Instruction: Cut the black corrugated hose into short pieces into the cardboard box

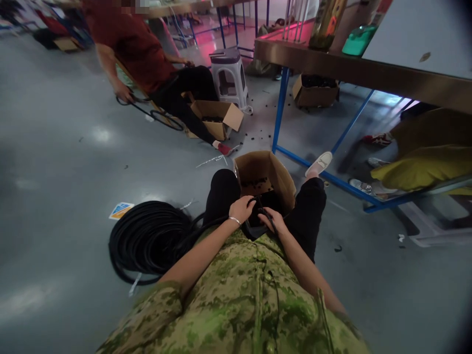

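Note:
My left hand (241,209) is closed round a black cable (212,221) in my lap, a bracelet on its wrist. Close beside it, my right hand (272,220) grips the same cable where it loops over. The cable runs left to a big black coil (147,241) lying on the floor. An open cardboard box (283,184) with small dark pieces inside stands between my knees, just beyond both hands.
A seated person in a red shirt (136,44) at the back left holds a loop of black cable beside another open box (219,118). A blue-legged table (332,66) stands at the right, a plastic stool (230,76) behind, small dark bits scattered on the grey floor.

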Action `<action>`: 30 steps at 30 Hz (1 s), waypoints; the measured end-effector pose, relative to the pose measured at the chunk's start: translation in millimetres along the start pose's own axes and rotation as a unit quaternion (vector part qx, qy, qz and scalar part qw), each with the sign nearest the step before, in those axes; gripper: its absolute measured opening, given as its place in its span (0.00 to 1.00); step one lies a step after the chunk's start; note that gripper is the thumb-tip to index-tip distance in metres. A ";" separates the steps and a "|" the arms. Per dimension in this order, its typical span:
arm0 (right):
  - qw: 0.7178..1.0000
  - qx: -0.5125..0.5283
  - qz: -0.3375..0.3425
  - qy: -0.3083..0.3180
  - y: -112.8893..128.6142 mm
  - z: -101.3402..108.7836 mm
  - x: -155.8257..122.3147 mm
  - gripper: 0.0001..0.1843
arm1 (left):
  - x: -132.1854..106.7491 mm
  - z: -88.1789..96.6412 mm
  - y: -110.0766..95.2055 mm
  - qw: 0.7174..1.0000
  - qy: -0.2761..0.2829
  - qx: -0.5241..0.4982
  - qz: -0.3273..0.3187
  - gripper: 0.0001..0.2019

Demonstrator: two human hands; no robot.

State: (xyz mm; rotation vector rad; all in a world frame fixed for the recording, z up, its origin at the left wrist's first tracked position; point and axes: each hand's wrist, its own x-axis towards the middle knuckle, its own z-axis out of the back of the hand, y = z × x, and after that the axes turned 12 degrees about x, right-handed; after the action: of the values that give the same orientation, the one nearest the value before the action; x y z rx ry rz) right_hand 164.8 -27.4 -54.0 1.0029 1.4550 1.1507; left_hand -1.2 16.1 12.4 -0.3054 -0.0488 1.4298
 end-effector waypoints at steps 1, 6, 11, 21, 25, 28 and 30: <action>1.000 0.004 0.002 0.002 0.4 0.0 -0.5 0.24 | -1.3 -0.5 0.2 1.000 0.001 0.002 -0.007 0.16; 1.000 0.022 0.006 0.012 0.2 1.1 -4.5 0.27 | -10.3 -1.8 -0.8 0.999 0.001 0.016 -0.041 0.16; 1.000 -0.005 0.007 -0.006 1.4 2.3 -10.9 0.28 | -16.0 -3.4 -6.5 0.997 0.004 0.028 -0.068 0.16; 0.979 -0.187 0.082 -0.030 5.1 -3.4 -1.2 0.15 | -4.8 -1.2 -7.8 0.998 0.027 0.043 -0.031 0.16; 0.980 -0.186 0.058 -0.047 -0.7 -4.3 6.8 0.14 | 0.9 0.7 -8.9 0.997 0.046 0.055 -0.013 0.16; 0.982 -0.173 0.052 -0.053 -3.1 -3.7 9.7 0.14 | 5.6 1.5 -10.1 0.997 0.056 0.058 -0.009 0.16; 0.983 -0.166 0.049 -0.060 -3.5 -3.2 10.5 0.14 | 8.9 1.6 -10.4 0.996 0.061 0.061 -0.011 0.16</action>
State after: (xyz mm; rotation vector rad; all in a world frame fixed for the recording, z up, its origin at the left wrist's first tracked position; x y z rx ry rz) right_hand 159.7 -18.5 -59.4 0.8992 1.0828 1.3296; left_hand 9.8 24.0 15.1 -0.2904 0.1349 1.3829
